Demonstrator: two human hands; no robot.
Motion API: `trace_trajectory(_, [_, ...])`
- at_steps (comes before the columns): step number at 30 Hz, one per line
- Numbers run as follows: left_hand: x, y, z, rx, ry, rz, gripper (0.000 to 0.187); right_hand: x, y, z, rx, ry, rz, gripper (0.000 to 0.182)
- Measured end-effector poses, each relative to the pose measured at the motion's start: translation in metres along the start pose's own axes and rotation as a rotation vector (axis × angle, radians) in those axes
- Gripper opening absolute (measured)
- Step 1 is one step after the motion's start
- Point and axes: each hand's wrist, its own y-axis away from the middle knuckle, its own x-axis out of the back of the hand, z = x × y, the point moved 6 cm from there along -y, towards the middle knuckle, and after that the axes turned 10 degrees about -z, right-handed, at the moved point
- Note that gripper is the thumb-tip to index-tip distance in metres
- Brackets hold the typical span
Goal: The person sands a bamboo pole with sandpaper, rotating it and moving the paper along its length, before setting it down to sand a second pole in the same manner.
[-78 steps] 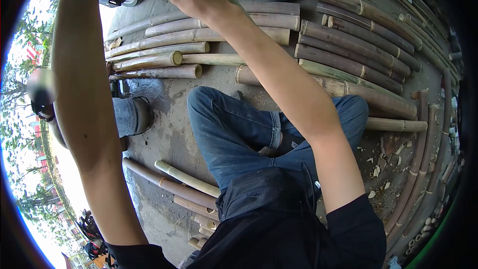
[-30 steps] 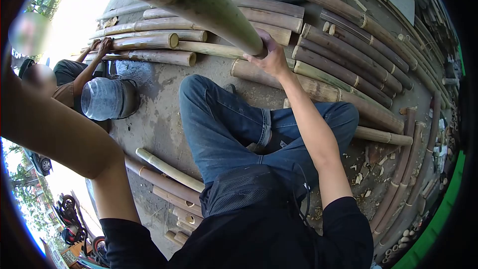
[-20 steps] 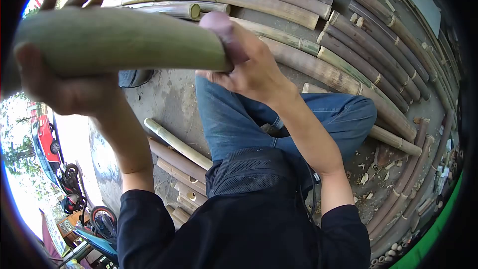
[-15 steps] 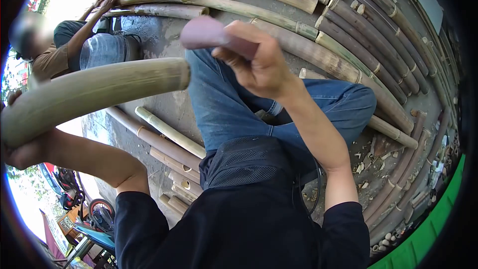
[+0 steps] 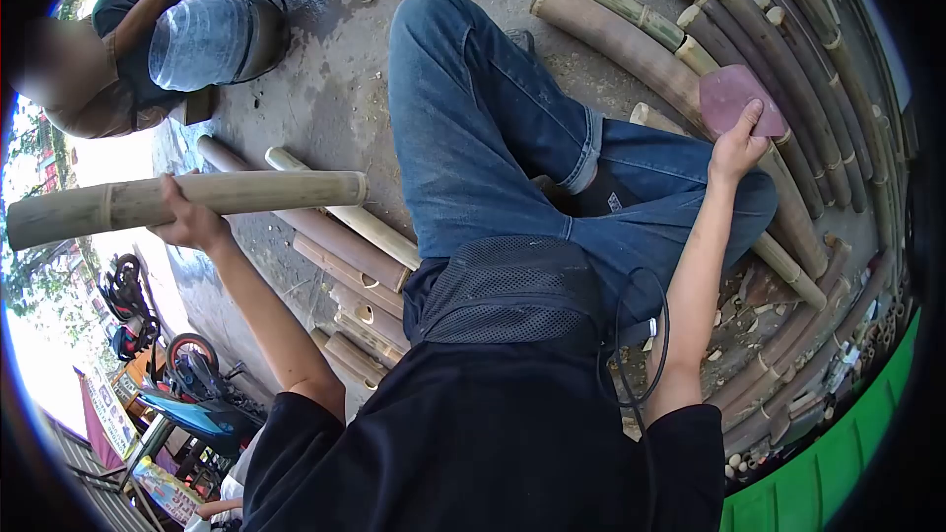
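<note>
My left hand (image 5: 192, 219) is wrapped round a thick, pale green-brown bamboo pole (image 5: 281, 189), holding it off the ground at the left, nearly level. Out to the right, above my bent knee, my right hand (image 5: 739, 150) pinches a flat pinkish-red sheet of sandpaper (image 5: 727, 97) by its lower edge. The sheet's broad side faces up, and it is well apart from the pole. I sit on the ground with my jeans-clad legs (image 5: 463, 138) folded between the two hands.
Many bamboo poles (image 5: 616, 44) lie across the ground ahead and to the right. Cut bamboo pieces (image 5: 345, 281) with holes lie left of my legs. Another person (image 5: 74, 74) sits at upper left beside a clear plastic jug (image 5: 202, 44). A motorbike (image 5: 202, 369) stands at lower left.
The bamboo pole has moved away from the camera and shows more of its length. My right hand has swung from the middle to the far right, and the sandpaper now lies flatter.
</note>
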Motion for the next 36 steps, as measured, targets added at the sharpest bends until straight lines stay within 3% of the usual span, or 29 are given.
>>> trace_trajectory(2, [-0.011,0.029,-0.058,0.03,-0.205,-0.04,0.072,0.008,-0.003,0.008,0.025,0.058,0.064,0.053])
trace_trajectory(3, [-0.012,0.045,-0.09,0.194,-0.301,-0.065,0.073,0.012,-0.005,0.012,0.007,0.038,0.086,0.054])
trace_trajectory(6, [-0.019,0.095,-0.151,0.214,-0.427,-0.084,0.076,0.021,-0.01,0.011,-0.049,0.029,0.14,0.054])
trace_trajectory(13, [-0.031,0.187,-0.223,0.607,-0.401,-0.223,0.079,0.025,-0.006,0.012,-0.029,-0.016,0.234,0.053])
trace_trajectory(14, [-0.029,0.2,-0.239,0.631,-0.558,-0.247,0.081,0.024,-0.007,0.016,-0.053,-0.049,0.218,0.053])
trace_trajectory(16, [-0.027,0.216,-0.25,0.745,-0.801,-0.284,0.088,0.026,-0.007,0.02,-0.077,-0.081,0.21,0.053])
trace_trajectory(20, [-0.026,0.226,-0.266,0.856,-0.878,-0.429,0.085,0.035,-0.006,0.026,-0.128,-0.088,0.194,0.052])
trace_trajectory(23, [-0.032,0.221,-0.267,0.841,-1.072,-0.478,0.083,0.034,-0.006,0.025,-0.108,-0.137,0.24,0.052])
trace_trajectory(25, [-0.045,0.204,-0.269,0.889,-0.997,-0.331,0.087,0.037,-0.007,0.025,-0.101,-0.181,0.286,0.052])
trace_trajectory(27, [-0.078,0.163,-0.241,0.627,-0.89,-0.302,0.079,0.038,-0.01,0.031,-0.113,-0.176,0.283,0.052])
trace_trajectory(28, [-0.107,0.145,-0.212,0.496,-0.592,-0.296,0.069,0.038,-0.01,0.032,-0.124,-0.163,0.308,0.051])
trace_trajectory(29, [-0.138,0.128,-0.172,0.369,-0.298,-0.284,0.059,0.038,-0.01,0.034,-0.13,-0.16,0.317,0.051])
trace_trajectory(31, [-0.208,0.11,-0.069,0.135,-0.174,-0.383,0.039,0.036,-0.013,0.036,-0.105,-0.134,0.336,0.051])
trace_trajectory(33, [-0.281,0.108,-0.028,0.102,0.113,-0.564,0.032,0.033,-0.015,0.043,-0.136,-0.171,0.324,0.051])
trace_trajectory(36, [-0.397,0.153,0.03,0.1,0.246,-0.981,0.028,0.032,-0.014,0.049,-0.149,-0.142,0.33,0.051])
